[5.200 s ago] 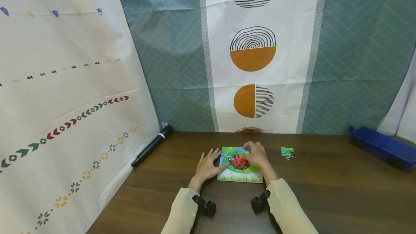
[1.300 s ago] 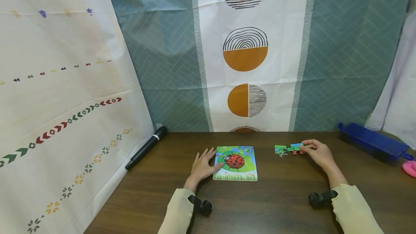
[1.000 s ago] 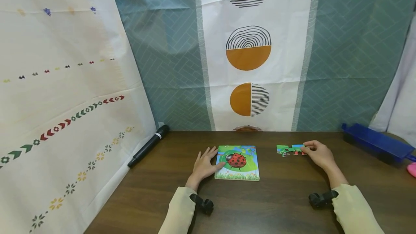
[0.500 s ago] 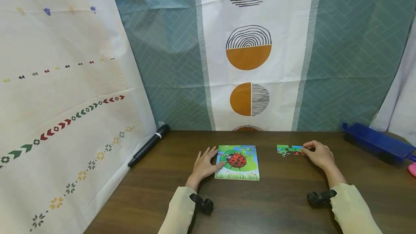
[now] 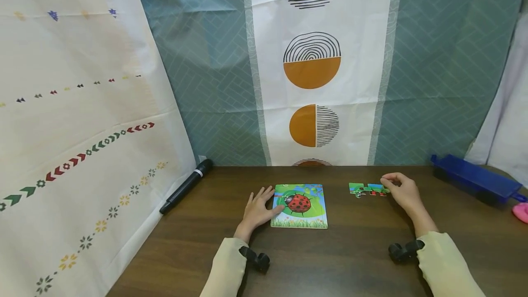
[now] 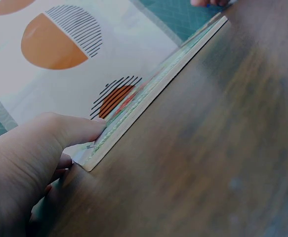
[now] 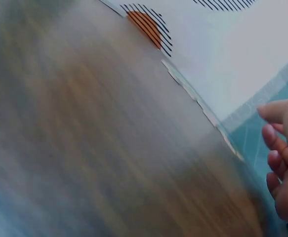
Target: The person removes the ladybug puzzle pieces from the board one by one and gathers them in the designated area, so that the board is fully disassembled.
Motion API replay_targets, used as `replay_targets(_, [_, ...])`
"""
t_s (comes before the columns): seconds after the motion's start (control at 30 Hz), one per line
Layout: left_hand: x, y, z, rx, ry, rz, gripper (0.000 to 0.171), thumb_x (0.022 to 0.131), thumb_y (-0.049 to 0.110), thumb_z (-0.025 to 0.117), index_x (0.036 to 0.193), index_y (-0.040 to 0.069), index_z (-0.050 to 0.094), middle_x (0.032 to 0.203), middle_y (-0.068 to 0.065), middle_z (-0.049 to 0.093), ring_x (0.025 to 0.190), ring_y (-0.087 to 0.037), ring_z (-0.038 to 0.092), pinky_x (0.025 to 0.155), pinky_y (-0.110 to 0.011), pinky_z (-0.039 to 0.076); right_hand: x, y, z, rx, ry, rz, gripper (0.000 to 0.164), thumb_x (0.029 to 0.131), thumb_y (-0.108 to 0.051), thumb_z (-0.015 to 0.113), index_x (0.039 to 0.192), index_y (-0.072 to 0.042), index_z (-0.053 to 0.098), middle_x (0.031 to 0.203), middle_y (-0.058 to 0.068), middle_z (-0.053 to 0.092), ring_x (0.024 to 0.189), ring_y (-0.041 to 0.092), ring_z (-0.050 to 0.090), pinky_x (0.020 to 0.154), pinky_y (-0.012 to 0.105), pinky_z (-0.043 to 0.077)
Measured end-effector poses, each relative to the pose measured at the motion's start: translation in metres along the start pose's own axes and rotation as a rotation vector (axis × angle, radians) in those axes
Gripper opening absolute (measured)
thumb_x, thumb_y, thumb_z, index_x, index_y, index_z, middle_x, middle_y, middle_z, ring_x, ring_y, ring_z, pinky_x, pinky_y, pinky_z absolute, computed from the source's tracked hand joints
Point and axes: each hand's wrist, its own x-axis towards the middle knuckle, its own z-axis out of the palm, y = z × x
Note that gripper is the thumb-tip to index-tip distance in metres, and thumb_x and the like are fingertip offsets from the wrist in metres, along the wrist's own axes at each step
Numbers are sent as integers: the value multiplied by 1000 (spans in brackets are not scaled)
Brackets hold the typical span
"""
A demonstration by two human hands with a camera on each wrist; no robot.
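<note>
My left hand (image 5: 259, 212) lies at the left edge of a square ladybug puzzle board (image 5: 306, 220), fingers spread on the table and thumb on top of the picture. In the left wrist view, the thumb (image 6: 87, 129) presses near the board's corner. To the right of the board, two loose puzzle pieces lie side by side: a green one (image 5: 355, 188) and a blue, green and red one (image 5: 376, 189). Just above the right end of that second piece is my right hand (image 5: 406, 194), bent and holding nothing. Its fingers are apart from the thin row of pieces (image 7: 203, 108) in the right wrist view.
A thick black marker (image 5: 187, 186) lies at the table's left edge, by the white cloth. At the back right stands a blue plastic toy or tray (image 5: 476, 178), with a pink object (image 5: 521, 212) near it. A patterned curtain (image 5: 222, 81) hangs behind the wooden table (image 5: 330, 260).
My right hand has moved from the board to the right, set a second puzzle piece beside the first, and let go of it, lifting slightly. My left hand stays at the board.
</note>
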Motion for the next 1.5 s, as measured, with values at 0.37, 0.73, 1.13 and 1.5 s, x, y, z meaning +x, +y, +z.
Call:
replay_targets(0.37, [1, -1, 3, 5, -8, 7, 70, 90, 45, 64, 146, 6, 46, 155, -13, 39, 147, -37, 30, 121, -63, 13, -7, -60, 50, 165, -167, -86, 36, 98, -29, 60, 118, 0, 63, 110, 11, 61, 89, 12, 48, 70, 26, 44])
replay_targets(0.73, [1, 1, 3, -4, -9, 5, 70, 90, 45, 64, 146, 7, 46, 156, -13, 39, 147, -37, 30, 121, -63, 12, -20, -92, 109, 247, -407, 9, 30, 98, -22, 60, 122, -5, 66, 130, 19, 54, 106, 27, 52, 85, 37, 46])
replay_targets(1.13, [0, -2, 1, 18, -3, -1, 70, 90, 44, 64, 146, 6, 46, 155, -14, 40, 147, -38, 30, 120, -63, 13, -28, -99, 127, 7, -416, -81, 31, 94, -26, 64, 123, -15, 69, 137, 26, 35, 128, 45, 26, 95, 62, 37])
replay_targets(1.5, [0, -1, 0, 4, 6, 5, 69, 90, 43, 65, 145, 6, 47, 154, -15, 41, 147, -38, 31, 120, -64, 13, -30, -106, 127, -50, -392, -70, 23, 94, -24, 64, 115, -17, 73, 137, 23, 34, 124, 43, 27, 92, 58, 37])
